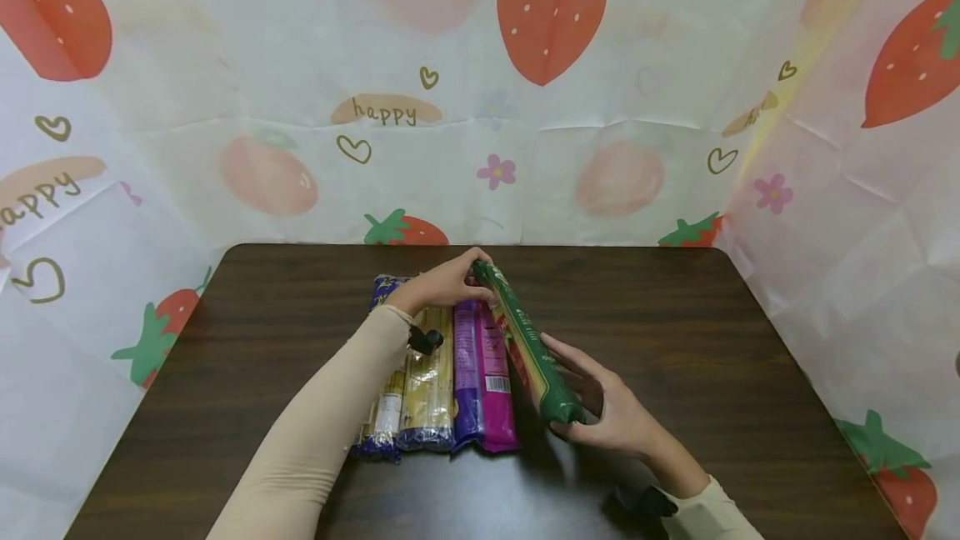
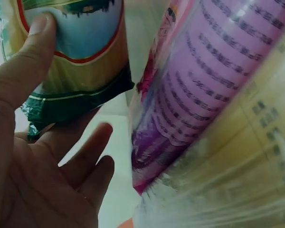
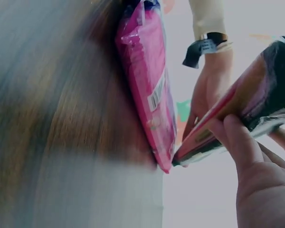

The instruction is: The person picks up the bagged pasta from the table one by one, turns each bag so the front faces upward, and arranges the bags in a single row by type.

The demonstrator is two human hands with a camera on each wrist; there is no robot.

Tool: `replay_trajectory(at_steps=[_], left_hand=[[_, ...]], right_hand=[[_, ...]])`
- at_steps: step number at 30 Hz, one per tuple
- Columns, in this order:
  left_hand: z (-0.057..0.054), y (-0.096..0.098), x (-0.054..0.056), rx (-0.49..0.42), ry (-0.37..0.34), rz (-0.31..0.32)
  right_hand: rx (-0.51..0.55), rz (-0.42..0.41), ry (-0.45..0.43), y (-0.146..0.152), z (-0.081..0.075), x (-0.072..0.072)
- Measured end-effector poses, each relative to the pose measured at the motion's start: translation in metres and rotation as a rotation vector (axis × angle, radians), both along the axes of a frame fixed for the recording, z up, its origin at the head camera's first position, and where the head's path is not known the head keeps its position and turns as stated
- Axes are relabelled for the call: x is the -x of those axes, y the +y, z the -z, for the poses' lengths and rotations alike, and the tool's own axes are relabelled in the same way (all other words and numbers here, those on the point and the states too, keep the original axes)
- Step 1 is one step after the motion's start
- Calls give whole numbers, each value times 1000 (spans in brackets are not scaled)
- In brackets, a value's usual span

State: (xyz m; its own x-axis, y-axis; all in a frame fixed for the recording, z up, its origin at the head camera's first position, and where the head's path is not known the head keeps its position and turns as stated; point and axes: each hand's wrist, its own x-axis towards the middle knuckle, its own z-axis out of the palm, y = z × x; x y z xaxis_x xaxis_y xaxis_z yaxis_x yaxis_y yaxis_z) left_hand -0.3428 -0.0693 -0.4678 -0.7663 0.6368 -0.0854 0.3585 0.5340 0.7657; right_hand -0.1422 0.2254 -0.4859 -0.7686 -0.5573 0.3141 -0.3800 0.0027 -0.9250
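Observation:
A green pack of dried noodles (image 1: 529, 348) is held tilted on its long edge, to the right of a row of packs. My left hand (image 1: 442, 283) grips its far end, with the thumb on the printed face and fingers behind in the left wrist view. At the near end my right hand (image 1: 611, 407) holds it between thumb and fingers. Just left of it lies a purple and pink pack (image 1: 480, 382). Beside that is a clear pack of yellow noodles (image 1: 427, 382), then a blue-ended pack (image 1: 386, 419) partly hidden by my left arm.
The packs lie on a dark brown wooden table (image 1: 675, 307). Behind it and along both sides hangs a pale cloth (image 1: 465, 48) printed with strawberries. Dark straps circle both wrists, and my left sleeve (image 1: 307, 432) crosses over the table's near left part.

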Motion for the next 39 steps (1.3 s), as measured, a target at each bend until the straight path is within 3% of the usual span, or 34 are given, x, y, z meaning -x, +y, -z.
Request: replay_trajectory(at_steps=[5, 9, 15, 20, 31, 35, 39], left_hand=[[6, -1, 0, -63, -24, 15], [9, -1, -1, -117, -70, 9], [7, -3, -3, -48, -52, -81], [5, -3, -5, -78, -53, -82], [1, -15, -17, -222, -243, -41], [4, -17, -17, -287, -261, -32], [7, -18, -14, -398, -334, -31]], right_hand=[[91, -19, -24, 0, -1, -1], [116, 37, -23, -1, -2, -2], [284, 73, -104, -3, -4, -3], [403, 81, -178, -7, -8, -4], [523, 360, -385, -14, -14, -17], [513, 309, -378, -14, -14, -16], [480, 235, -355, -13, -16, -16]])
